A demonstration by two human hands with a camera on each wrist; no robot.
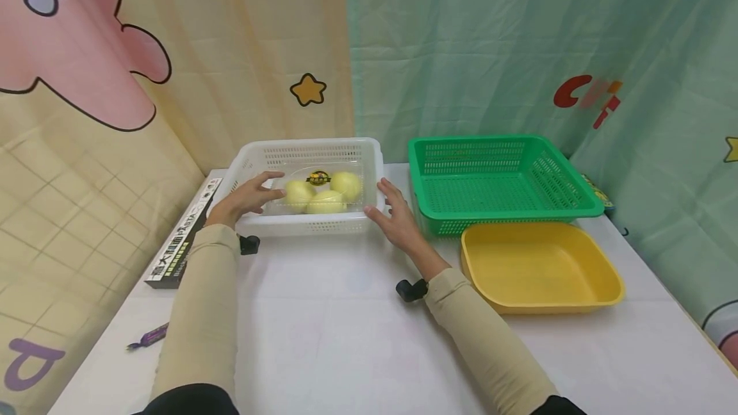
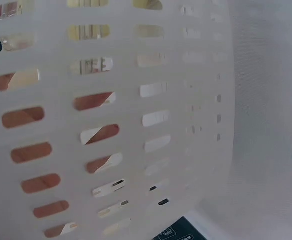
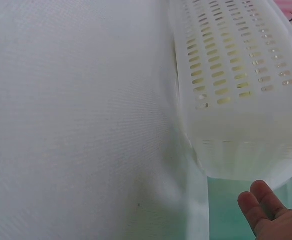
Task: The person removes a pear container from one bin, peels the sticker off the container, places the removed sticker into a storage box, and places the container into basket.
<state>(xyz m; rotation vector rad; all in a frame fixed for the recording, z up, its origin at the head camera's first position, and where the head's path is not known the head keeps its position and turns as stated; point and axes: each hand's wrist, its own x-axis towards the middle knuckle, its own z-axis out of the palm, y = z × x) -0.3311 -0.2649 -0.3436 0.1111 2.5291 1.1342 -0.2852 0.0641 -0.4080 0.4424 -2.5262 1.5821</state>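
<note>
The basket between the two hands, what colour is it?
The basket is white, seen best in the head view.

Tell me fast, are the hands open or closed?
Left hand: open, at the clear box.
Right hand: open, at the right end of the white basket.

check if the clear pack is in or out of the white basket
In: the pack sits inside the white basket, yellow showing through its slots.

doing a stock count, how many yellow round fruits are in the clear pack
3 visible: left fruit, right fruit and front fruit between them, all in the clear pack inside the white basket; others may be hidden.
</note>
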